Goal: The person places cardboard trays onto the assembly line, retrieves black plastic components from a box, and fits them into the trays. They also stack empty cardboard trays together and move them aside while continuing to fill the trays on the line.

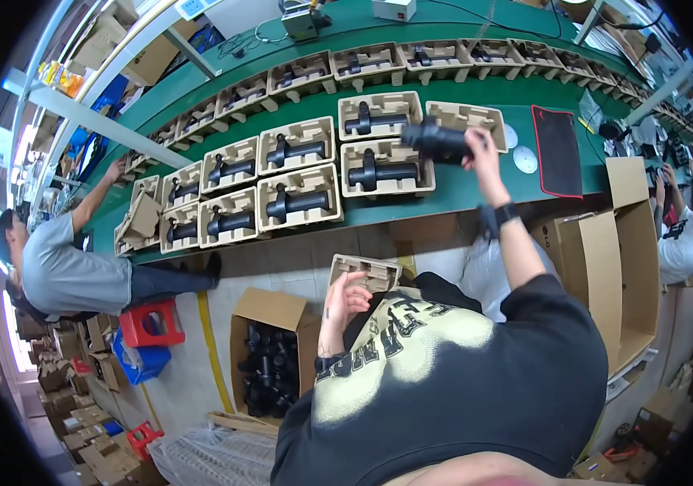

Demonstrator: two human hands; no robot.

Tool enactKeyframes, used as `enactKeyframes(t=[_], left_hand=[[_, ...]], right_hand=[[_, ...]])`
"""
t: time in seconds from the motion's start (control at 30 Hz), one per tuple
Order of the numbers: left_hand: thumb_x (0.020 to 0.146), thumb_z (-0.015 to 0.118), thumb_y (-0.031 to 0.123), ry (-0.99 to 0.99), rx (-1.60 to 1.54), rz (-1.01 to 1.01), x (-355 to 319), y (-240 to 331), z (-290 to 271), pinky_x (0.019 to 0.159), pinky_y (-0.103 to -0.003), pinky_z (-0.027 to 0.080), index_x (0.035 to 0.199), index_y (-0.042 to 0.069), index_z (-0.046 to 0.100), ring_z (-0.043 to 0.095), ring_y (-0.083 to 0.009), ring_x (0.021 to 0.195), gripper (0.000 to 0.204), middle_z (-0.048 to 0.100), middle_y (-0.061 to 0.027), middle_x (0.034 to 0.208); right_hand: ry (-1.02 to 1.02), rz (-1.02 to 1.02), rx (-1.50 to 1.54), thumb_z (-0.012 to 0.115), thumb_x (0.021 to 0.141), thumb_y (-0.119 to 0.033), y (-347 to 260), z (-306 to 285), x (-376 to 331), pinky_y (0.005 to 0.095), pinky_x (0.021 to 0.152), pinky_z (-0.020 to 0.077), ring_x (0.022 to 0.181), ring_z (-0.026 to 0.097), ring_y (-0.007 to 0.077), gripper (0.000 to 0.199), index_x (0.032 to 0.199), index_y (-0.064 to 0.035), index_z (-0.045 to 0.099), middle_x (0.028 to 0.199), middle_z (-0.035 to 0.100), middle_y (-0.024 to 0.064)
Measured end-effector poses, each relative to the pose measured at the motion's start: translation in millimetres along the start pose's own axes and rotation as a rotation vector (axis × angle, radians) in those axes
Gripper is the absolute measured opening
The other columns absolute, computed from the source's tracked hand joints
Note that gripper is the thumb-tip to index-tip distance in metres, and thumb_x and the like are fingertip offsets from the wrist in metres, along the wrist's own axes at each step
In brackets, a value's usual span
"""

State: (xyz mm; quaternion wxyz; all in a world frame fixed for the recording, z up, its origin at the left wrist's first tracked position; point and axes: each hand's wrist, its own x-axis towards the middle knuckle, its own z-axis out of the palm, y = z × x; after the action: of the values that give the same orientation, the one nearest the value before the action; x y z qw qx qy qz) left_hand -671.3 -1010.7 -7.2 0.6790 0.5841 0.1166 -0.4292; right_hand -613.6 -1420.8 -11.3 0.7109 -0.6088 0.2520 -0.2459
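My right hand grips the end of a black scope-like device, raised over the green bench at the front row of moulded pulp trays. Just behind it lies a pulp tray whose near part the device hides. Left of that, a filled tray and several others each cradle a black device of similar shape. Low in front of my body, my left hand has its fingers apart and nothing in it. Close beside it is another pulp tray, partly covered by the hand and my clothes.
Along the green bench runs a far row of filled trays. A black mat and white discs lie at right. A carton of black parts stands on the floor, a large carton at right. Co-workers sit at both sides.
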Motion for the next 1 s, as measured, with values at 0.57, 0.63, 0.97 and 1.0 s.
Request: enactKeyframes(t=[0.57, 0.63, 0.97, 1.0], left_hand=[[0.094, 0.039, 0.033, 0.361, -0.087, 0.043, -21.6, -29.6, -49.0, 0.054, -0.026, 0.053, 0.114, 0.004, 0.053, 0.065, -0.0196, 0.061, 0.037, 0.065, -0.0134, 0.083], [0.094, 0.039, 0.033, 0.406, -0.121, 0.075, -24.7, -32.6, -50.8, 0.054, -0.026, 0.053, 0.114, 0.005, 0.052, 0.065, -0.0195, 0.062, 0.036, 0.065, -0.0131, 0.084], [0.094, 0.043, 0.03, 0.336, 0.012, 0.066, -12.9, -17.6, -57.9, 0.055, -0.026, 0.052, 0.113, 0.006, 0.053, 0.065, -0.02, 0.064, 0.033, 0.064, -0.0123, 0.084], [0.094, 0.043, 0.029, 0.384, 0.007, 0.078, -18.7, -25.1, -61.7, 0.056, -0.026, 0.053, 0.113, 0.006, 0.053, 0.065, -0.0204, 0.064, 0.032, 0.064, -0.0127, 0.084]], right_hand=[[-0.159, -0.423, -1.089, 0.057, 0.085, -0.035, 61.1, -28.3, 127.4, 0.0426, 0.099, 0.0356, 0.114, 0.048, 0.0383, 0.048, 0.12, -0.0019, 0.055, 0.122, 0.053, 0.0229], [-0.033, -0.485, -1.286, 0.055, 0.085, -0.049, 80.4, -18.6, 119.8, 0.0434, 0.098, 0.037, 0.115, 0.047, 0.0394, 0.059, 0.119, -0.0012, 0.056, 0.124, 0.048, 0.0279], [0.062, -0.655, -1.277, 0.06, 0.081, -0.026, 99.7, -16.4, 119.3, 0.0486, 0.098, 0.0335, 0.116, 0.044, 0.0383, 0.049, 0.122, -0.0011, 0.05, 0.123, 0.049, 0.0241], [0.101, -0.508, -1.308, 0.062, 0.078, -0.026, 69.7, 17.7, 102.4, 0.0476, 0.097, 0.0346, 0.113, 0.045, 0.0385, 0.051, 0.12, 0.0004, 0.05, 0.121, 0.05, 0.0235]])
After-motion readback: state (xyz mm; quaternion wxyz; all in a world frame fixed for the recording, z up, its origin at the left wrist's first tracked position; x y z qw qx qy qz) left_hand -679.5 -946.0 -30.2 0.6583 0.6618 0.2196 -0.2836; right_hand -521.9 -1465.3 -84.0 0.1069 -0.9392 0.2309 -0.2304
